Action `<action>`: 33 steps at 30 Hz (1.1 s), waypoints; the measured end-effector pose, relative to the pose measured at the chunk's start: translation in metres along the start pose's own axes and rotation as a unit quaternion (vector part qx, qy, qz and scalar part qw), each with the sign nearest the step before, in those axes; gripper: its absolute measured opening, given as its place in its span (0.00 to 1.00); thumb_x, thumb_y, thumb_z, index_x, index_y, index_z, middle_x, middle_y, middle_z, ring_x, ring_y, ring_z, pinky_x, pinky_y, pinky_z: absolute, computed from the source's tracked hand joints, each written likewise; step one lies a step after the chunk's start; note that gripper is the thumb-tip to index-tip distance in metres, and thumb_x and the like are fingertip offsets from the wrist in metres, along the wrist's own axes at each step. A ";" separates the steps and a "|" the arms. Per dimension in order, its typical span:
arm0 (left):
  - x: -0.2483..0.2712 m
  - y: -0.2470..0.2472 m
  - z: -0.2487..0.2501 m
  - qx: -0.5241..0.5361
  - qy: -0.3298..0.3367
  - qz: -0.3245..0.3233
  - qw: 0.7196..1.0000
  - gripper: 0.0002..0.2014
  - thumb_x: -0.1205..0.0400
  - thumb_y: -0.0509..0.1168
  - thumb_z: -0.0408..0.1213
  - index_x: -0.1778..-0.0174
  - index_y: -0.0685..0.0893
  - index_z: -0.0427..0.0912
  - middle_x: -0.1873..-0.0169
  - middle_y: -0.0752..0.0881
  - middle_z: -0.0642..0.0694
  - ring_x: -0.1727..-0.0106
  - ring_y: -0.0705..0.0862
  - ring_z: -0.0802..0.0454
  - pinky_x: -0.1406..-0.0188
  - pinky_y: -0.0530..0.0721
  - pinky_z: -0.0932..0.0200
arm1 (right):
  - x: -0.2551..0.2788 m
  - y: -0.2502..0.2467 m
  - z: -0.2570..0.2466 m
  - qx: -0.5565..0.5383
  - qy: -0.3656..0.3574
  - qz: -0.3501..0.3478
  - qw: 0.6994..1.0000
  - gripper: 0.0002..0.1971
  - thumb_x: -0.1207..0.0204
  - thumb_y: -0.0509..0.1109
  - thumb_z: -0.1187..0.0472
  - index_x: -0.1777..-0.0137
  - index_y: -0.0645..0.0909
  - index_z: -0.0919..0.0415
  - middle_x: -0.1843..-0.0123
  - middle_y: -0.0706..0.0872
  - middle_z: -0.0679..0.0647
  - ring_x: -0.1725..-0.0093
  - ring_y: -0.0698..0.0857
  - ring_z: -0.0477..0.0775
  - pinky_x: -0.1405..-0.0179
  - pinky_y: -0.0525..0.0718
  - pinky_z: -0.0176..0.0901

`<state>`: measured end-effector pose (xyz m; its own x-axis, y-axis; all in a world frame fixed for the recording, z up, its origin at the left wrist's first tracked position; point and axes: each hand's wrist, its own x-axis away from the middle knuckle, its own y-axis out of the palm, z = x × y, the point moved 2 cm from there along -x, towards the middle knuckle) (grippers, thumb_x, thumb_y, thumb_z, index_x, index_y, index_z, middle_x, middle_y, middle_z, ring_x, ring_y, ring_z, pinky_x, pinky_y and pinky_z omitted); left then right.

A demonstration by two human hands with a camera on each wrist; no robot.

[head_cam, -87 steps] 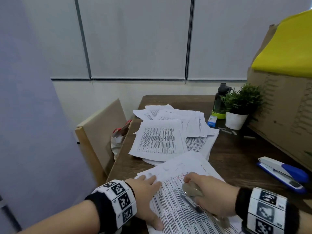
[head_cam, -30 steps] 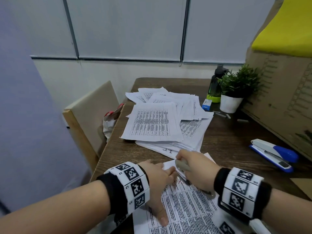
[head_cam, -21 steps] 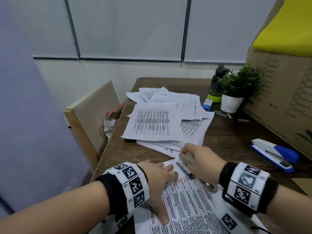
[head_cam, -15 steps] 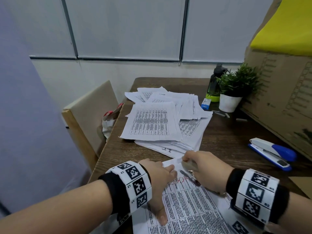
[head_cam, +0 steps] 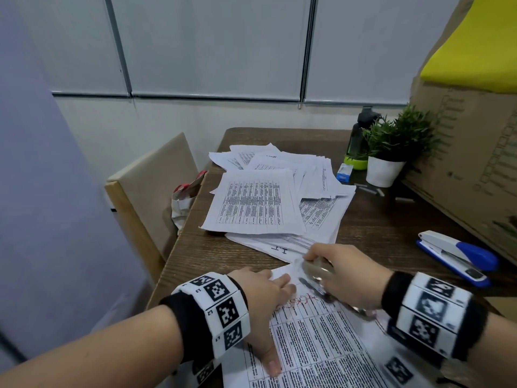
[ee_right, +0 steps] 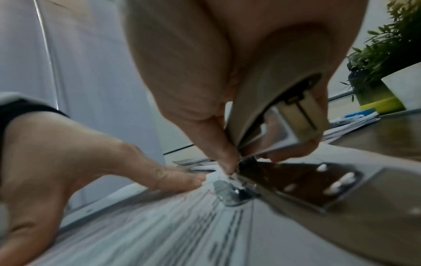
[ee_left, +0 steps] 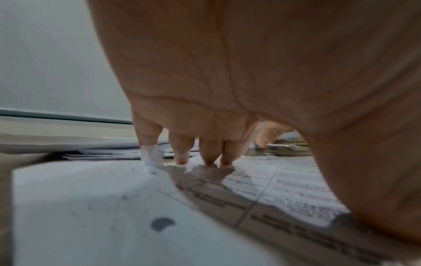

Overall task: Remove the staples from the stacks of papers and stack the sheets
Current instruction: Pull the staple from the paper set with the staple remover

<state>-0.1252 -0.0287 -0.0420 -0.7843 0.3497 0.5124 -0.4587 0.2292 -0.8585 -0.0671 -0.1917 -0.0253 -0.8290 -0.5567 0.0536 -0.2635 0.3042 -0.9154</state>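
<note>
A stapled stack of printed sheets (head_cam: pixel 321 345) lies at the table's near edge. My left hand (head_cam: pixel 268 292) presses flat on it near the top left corner, and the fingertips (ee_left: pixel 182 158) touch the paper (ee_left: pixel 91 198). My right hand (head_cam: pixel 349 275) grips a grey metal stapler (head_cam: pixel 317 271) at the stack's top corner. In the right wrist view the stapler (ee_right: pixel 284 126) gapes open, with its lower metal tip on the paper (ee_right: pixel 159 225) just right of my left hand (ee_right: pixel 68 153). A loose pile of sheets (head_cam: pixel 254 203) lies farther back.
A blue and white stapler (head_cam: pixel 458 254) lies at the right. Behind it stands a big cardboard box (head_cam: pixel 470 152). A potted plant (head_cam: pixel 391 152), a dark bottle (head_cam: pixel 359 135) and a small blue box (head_cam: pixel 343 172) stand at the back right. A chair (head_cam: pixel 145 191) holding a bag (head_cam: pixel 183 203) is at the left.
My right hand has shifted the grey stapler slightly right along the stack's top corner. My left hand still presses on the same spot.
</note>
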 end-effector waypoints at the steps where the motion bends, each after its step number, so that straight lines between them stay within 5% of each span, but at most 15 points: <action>1: -0.001 0.000 0.000 -0.003 0.000 -0.002 1.000 0.62 0.33 0.74 0.68 0.13 0.41 0.51 0.13 0.42 0.54 0.13 0.46 0.45 0.15 0.49 0.38 | 0.007 0.000 0.003 -0.003 0.006 -0.015 1.000 0.14 0.22 0.62 0.66 0.46 0.78 0.43 0.50 0.84 0.45 0.54 0.84 0.45 0.64 0.79 0.25; 7: -0.003 -0.001 0.004 -0.045 0.010 -0.001 0.999 0.63 0.33 0.73 0.69 0.13 0.43 0.46 0.13 0.45 0.49 0.14 0.52 0.41 0.16 0.54 0.38 | 0.002 0.012 -0.004 0.037 0.020 -0.019 0.999 0.19 0.25 0.60 0.68 0.38 0.74 0.47 0.43 0.81 0.51 0.44 0.80 0.53 0.44 0.81 0.44; 9: -0.004 0.000 0.004 -0.064 0.012 0.006 0.998 0.63 0.34 0.72 0.71 0.13 0.44 0.43 0.13 0.48 0.48 0.15 0.57 0.39 0.17 0.57 0.38 | -0.008 0.016 -0.011 0.037 0.028 -0.017 0.999 0.16 0.24 0.59 0.68 0.39 0.75 0.52 0.45 0.82 0.55 0.45 0.80 0.57 0.47 0.81 0.46; 13: -0.006 0.001 0.005 -0.075 0.002 0.013 0.997 0.64 0.35 0.71 0.73 0.13 0.46 0.43 0.13 0.51 0.47 0.18 0.63 0.40 0.18 0.60 0.37 | -0.021 0.018 -0.020 -0.012 0.064 0.005 0.998 0.11 0.19 0.59 0.64 0.39 0.75 0.56 0.50 0.80 0.54 0.60 0.79 0.52 0.68 0.77 0.35; 18: -0.003 -0.004 0.003 -0.065 0.004 -0.004 0.998 0.62 0.37 0.72 0.74 0.15 0.52 0.46 0.13 0.53 0.49 0.19 0.68 0.40 0.22 0.69 0.39 | -0.011 -0.002 0.004 -0.063 0.105 0.069 0.990 0.10 0.18 0.60 0.64 0.41 0.74 0.52 0.49 0.81 0.55 0.50 0.83 0.57 0.53 0.82 0.44; 20: -0.001 -0.011 0.004 -0.060 -0.023 -0.016 0.998 0.55 0.38 0.72 0.75 0.22 0.66 0.45 0.22 0.72 0.48 0.32 0.79 0.41 0.33 0.80 0.42 | 0.002 -0.016 0.023 -0.080 0.121 0.086 0.986 0.14 0.21 0.65 0.63 0.37 0.76 0.50 0.45 0.83 0.55 0.49 0.83 0.55 0.51 0.81 0.41; 22: -0.002 -0.021 0.007 -0.031 -0.044 0.021 0.998 0.41 0.37 0.72 0.74 0.40 0.77 0.46 0.44 0.83 0.49 0.49 0.82 0.46 0.47 0.84 0.47 | 0.015 -0.024 0.037 -0.050 0.122 0.046 0.990 0.17 0.24 0.70 0.62 0.38 0.77 0.45 0.43 0.81 0.50 0.48 0.82 0.50 0.52 0.77 0.35; 24: -0.008 -0.026 0.012 -0.032 -0.033 0.065 0.997 0.40 0.36 0.70 0.75 0.39 0.77 0.48 0.42 0.81 0.50 0.44 0.80 0.46 0.44 0.82 0.47 | 0.024 -0.024 0.043 -0.012 0.120 0.001 0.993 0.19 0.25 0.71 0.61 0.38 0.76 0.41 0.42 0.81 0.46 0.46 0.81 0.47 0.50 0.76 0.33; 27: -0.022 -0.025 0.016 -0.069 -0.009 0.046 0.997 0.56 0.36 0.68 0.77 0.17 0.61 0.49 0.16 0.61 0.50 0.21 0.67 0.41 0.24 0.70 0.38 | 0.027 -0.018 0.042 0.020 0.101 -0.017 0.995 0.21 0.25 0.68 0.62 0.36 0.76 0.40 0.42 0.81 0.45 0.47 0.81 0.47 0.57 0.75 0.28; 29: -0.026 -0.024 0.016 -0.063 -0.006 0.041 0.997 0.59 0.35 0.68 0.76 0.14 0.54 0.49 0.13 0.53 0.51 0.18 0.62 0.41 0.20 0.65 0.38 | 0.023 -0.018 0.038 0.030 0.078 -0.015 0.996 0.22 0.25 0.65 0.64 0.35 0.76 0.41 0.40 0.81 0.46 0.47 0.81 0.47 0.58 0.77 0.26; 33: -0.027 -0.022 0.013 -0.062 0.008 0.043 0.997 0.59 0.33 0.65 0.77 0.13 0.49 0.49 0.13 0.52 0.53 0.19 0.61 0.42 0.19 0.62 0.40 | 0.016 -0.019 0.035 0.043 0.062 -0.025 0.997 0.23 0.25 0.64 0.66 0.34 0.76 0.42 0.38 0.81 0.48 0.44 0.81 0.50 0.47 0.82 0.38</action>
<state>-0.0996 -0.0553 -0.0377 -0.8111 0.3882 0.4375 -0.3330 0.3084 -0.8911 -0.0582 -0.2334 -0.0205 -0.8719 -0.4679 0.1443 -0.2675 0.2084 -0.9407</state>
